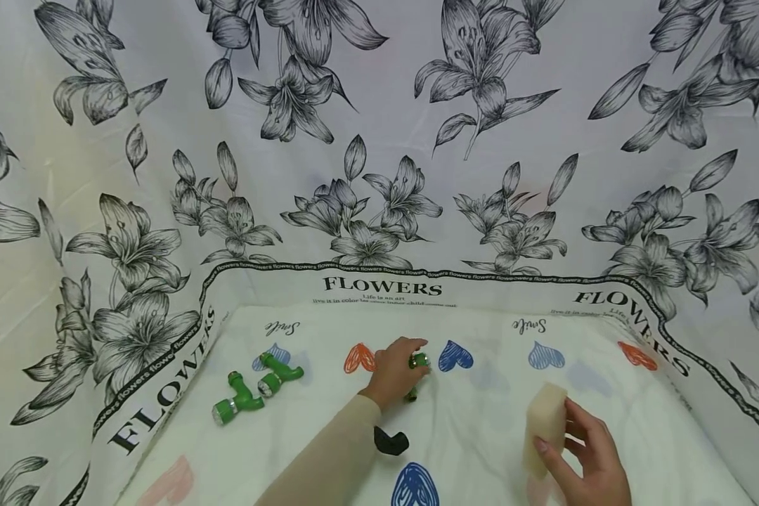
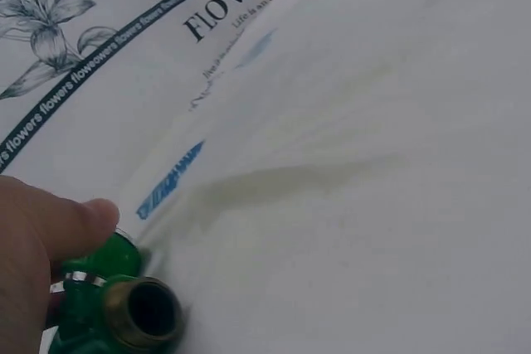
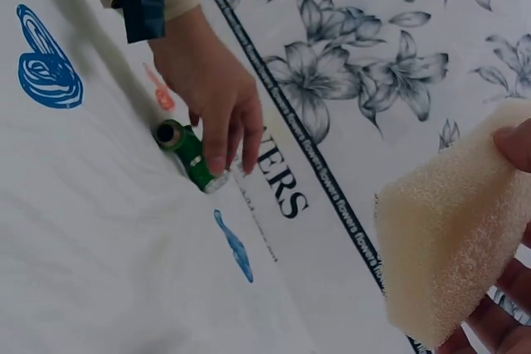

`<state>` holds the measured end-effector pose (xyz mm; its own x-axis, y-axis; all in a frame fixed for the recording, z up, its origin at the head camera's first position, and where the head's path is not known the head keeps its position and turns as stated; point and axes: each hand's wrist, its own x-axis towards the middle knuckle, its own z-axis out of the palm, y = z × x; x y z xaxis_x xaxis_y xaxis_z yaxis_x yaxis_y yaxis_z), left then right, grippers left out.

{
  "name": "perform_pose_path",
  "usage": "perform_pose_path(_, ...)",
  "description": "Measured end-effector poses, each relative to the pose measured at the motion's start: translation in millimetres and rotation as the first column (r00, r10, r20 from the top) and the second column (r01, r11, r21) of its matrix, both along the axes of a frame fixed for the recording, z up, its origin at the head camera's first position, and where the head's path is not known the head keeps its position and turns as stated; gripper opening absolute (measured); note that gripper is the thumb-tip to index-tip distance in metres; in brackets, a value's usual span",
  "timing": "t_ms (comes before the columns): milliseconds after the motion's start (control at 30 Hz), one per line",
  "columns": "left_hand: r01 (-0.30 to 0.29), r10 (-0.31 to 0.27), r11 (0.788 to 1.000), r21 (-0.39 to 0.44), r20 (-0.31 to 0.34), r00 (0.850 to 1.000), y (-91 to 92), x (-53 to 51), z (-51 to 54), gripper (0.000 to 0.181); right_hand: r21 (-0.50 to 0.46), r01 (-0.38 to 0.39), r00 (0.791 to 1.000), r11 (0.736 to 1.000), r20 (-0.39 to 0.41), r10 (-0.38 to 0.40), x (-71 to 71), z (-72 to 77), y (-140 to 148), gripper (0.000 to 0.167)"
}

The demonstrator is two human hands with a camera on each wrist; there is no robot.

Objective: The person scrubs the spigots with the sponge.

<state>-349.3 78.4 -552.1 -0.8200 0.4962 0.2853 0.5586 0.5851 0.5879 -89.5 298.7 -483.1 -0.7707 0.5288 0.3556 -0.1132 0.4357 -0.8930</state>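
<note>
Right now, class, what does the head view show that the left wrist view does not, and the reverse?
Head view only: the right hand holding a pale sponge, and two green taps at left. Left wrist view only: a straight look into the open mouth of a third green tap. Both: the left hand at that third tap, and flower-printed cloth.

Decent gap right of centre between my left hand (image 1: 393, 371) and the sponge (image 1: 546, 422) in my right hand (image 1: 591, 464); my left sleeve (image 1: 329, 453) blocks lower centre, two green taps (image 1: 243, 399) crowd the left.
</note>
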Motion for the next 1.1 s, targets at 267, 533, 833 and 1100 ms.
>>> perform_pose_path(267, -0.033, 0.028, 0.995, -0.091, -0.061, 0.998, 8.7, 2.1, -10.4, 0.04, -0.027, -0.021, 1.0, 0.999, 0.006, 0.021, -3.7, -2.1, -7, 0.066)
perform_pose_path(533, 0.054, -0.054, 0.999, 0.006, -0.035, 0.998, -11.0, 3.0, 6.0, 0.036, 0.007, -0.065, 0.998, 0.998, 0.004, 0.065, -11.5, -3.1, -15, 0.069)
perform_pose_path(833, 0.102, -0.15, 0.92, 0.378, 0.099, 0.984, -53.1, 12.4, 54.8, 0.043, 0.034, -0.134, 0.991, 0.99, 0.007, 0.134, -26.2, 5.9, -38, 0.07)
perform_pose_path(1100, 0.091, -0.293, 0.797, 0.597, 0.25, 0.923, -84.5, 39.5, 94.3, 0.038, 0.056, -0.252, 0.968, 0.966, 0.011, 0.251, -39.8, 20.2, -71, 0.068)
